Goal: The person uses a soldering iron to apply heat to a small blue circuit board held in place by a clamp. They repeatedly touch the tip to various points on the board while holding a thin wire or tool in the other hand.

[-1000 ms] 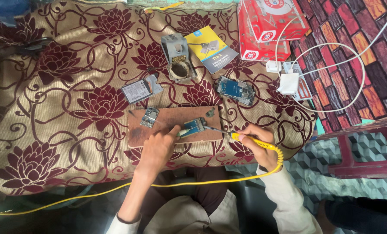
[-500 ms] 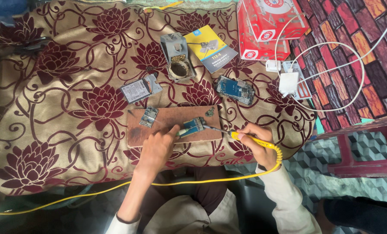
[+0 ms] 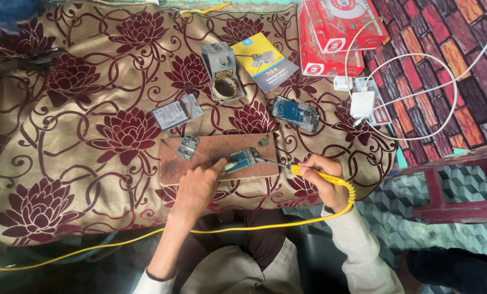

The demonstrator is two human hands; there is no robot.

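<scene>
A brown wooden board [image 3: 216,148] lies on the flowered cloth. On it sits a small circuit board [image 3: 242,159], and my left hand [image 3: 199,185] presses it down with the fingertips. My right hand [image 3: 324,177] grips a yellow soldering iron [image 3: 314,174] whose metal tip reaches left to the circuit board's right end. A second small circuit board [image 3: 187,147] rests on the board's left part. A tiny part [image 3: 263,142] lies near the board's upper right corner.
A grey iron stand with brass wool [image 3: 223,76] stands behind the board. A phone battery [image 3: 170,115], an opened phone [image 3: 294,112], a yellow booklet [image 3: 265,61], a red box [image 3: 339,30] and a white charger with cable [image 3: 361,103] lie around. The yellow cord [image 3: 91,249] runs across my lap.
</scene>
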